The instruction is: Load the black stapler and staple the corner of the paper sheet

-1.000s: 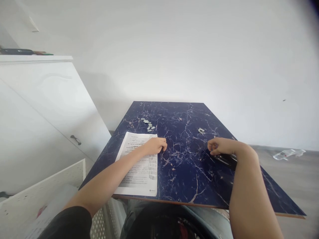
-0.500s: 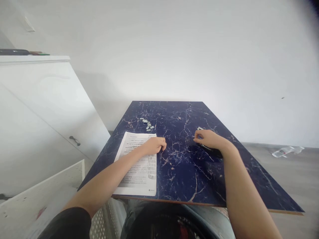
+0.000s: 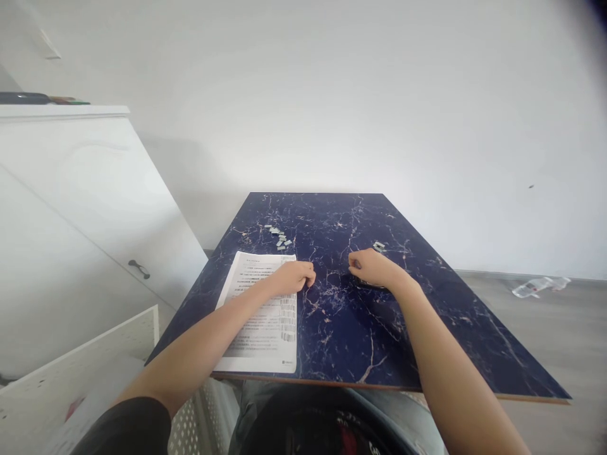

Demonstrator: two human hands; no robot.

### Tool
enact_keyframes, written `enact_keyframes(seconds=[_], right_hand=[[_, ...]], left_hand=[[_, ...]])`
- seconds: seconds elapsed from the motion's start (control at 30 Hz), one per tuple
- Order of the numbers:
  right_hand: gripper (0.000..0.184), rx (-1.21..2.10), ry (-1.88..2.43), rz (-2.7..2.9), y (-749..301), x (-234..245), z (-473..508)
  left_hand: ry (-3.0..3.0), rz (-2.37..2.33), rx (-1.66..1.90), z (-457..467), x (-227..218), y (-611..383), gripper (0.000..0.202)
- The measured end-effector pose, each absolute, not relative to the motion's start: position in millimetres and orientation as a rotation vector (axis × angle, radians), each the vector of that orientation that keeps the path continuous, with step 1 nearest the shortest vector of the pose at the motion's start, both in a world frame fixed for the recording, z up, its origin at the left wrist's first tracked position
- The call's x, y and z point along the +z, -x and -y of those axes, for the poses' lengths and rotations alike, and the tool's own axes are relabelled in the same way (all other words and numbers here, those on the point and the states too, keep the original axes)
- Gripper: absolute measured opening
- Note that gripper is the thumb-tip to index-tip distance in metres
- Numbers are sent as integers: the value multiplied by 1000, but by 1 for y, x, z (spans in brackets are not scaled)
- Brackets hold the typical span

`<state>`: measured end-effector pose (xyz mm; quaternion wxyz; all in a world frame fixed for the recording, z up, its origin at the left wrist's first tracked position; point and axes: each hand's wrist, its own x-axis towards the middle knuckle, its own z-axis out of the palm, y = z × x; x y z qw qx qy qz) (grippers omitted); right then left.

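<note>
My left hand [image 3: 298, 276] rests over the right edge of a printed paper stack [image 3: 253, 316], its fingers curled inward. Whatever those fingers hold, if anything, is hidden. To the right, my right hand [image 3: 372, 266] is closed in a pinch near the middle of the table; its fingertips face left and anything in them is too small to make out. A dark, shiny object [image 3: 370, 285] shows partly beneath this hand, its kind unclear. Behind the right hand lie a few small pale pieces [image 3: 378, 246]. Several similar flat pieces [image 3: 281, 240] are scattered beyond the paper.
The dark blue marbled table [image 3: 332, 347] has its far edge near a white wall [image 3: 332, 95]. At left stands a white cabinet [image 3: 71, 208] with a dark handle [image 3: 139, 268]. Crumpled clear plastic [image 3: 535, 287] lies on the floor at right.
My right hand has moved left, away from the small pale pieces on the right, which show more fully now. The left hand stays on the paper. The view has shifted slightly.
</note>
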<state>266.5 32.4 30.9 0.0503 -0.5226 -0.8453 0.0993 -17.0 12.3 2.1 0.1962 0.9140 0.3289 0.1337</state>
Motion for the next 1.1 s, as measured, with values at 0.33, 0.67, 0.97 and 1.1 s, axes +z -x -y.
enact_keyframes(seconds=[0.33,0.67,0.97,1.1], right_hand=[[54,904,1550,2656,-313,51,-25],[50,805,1698,2696,-324,47,-31],[18,771,1657,2718,-314,52,-26],[16,808,1629,2706,-310,49,-26]], left_hand=[[-2533,-934,360,-11,3,17,34],[-2527,-956,348,-11,4,18,32],[-2525,-972,355,-11,5,16,32],[-2500,-997,341,-10,5,15,32]])
